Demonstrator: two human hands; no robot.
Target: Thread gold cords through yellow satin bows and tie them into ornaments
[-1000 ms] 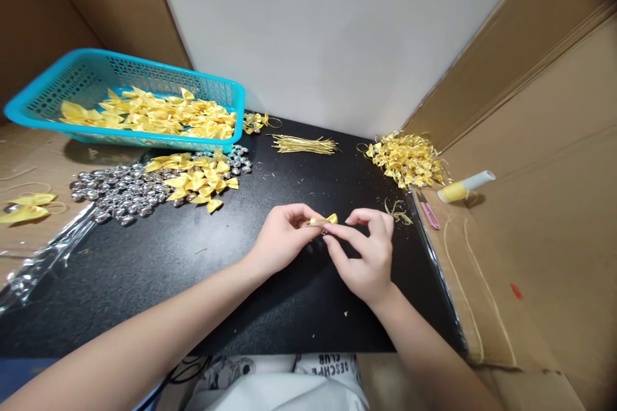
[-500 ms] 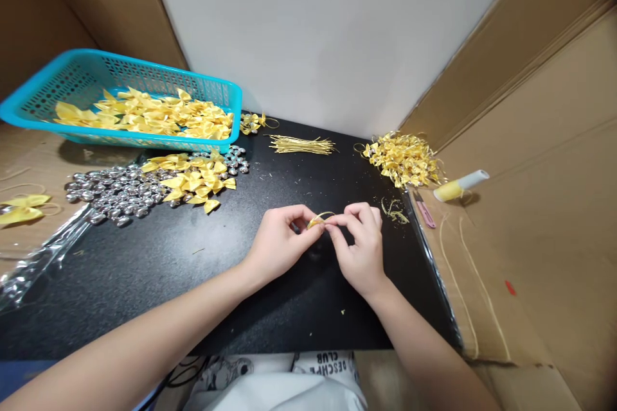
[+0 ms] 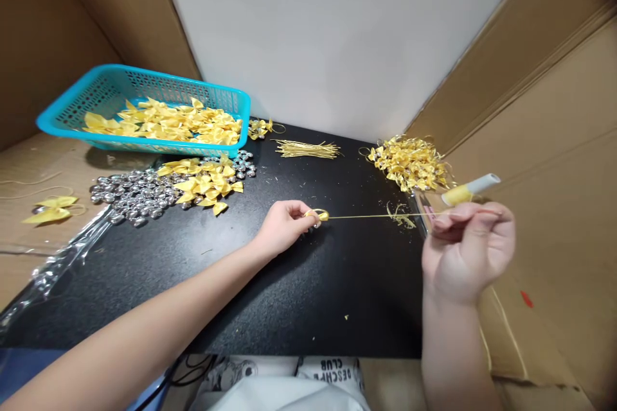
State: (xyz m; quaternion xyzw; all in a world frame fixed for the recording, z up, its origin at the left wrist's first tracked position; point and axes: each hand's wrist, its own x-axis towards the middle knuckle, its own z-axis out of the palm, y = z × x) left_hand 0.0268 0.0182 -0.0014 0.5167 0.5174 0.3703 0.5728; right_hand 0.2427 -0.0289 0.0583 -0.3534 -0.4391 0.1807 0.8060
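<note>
My left hand (image 3: 284, 226) pinches a small yellow ribbon bow (image 3: 318, 214) just above the black mat (image 3: 231, 282). From the bow a gold thread (image 3: 376, 216) runs taut to the right into my right hand (image 3: 470, 247), which is closed on its end above the mat's right edge. A loose heap of yellow bows (image 3: 205, 181) lies beside several silver beads (image 3: 137, 191) at the left. A bundle of cut gold threads (image 3: 307, 149) rests at the back of the mat.
A turquoise basket (image 3: 72, 109) full of yellow bows stands at the back left. A pile of tied bows (image 3: 409, 162) sits back right, with a thread spool (image 3: 470, 189) behind my right hand. Cardboard walls (image 3: 554, 109) enclose both sides. A clear plastic bag (image 3: 48, 263) lies left.
My right hand has swung away from the left hand to the right, drawing the gold thread tight. The left hand stays in place, still holding the bow.
</note>
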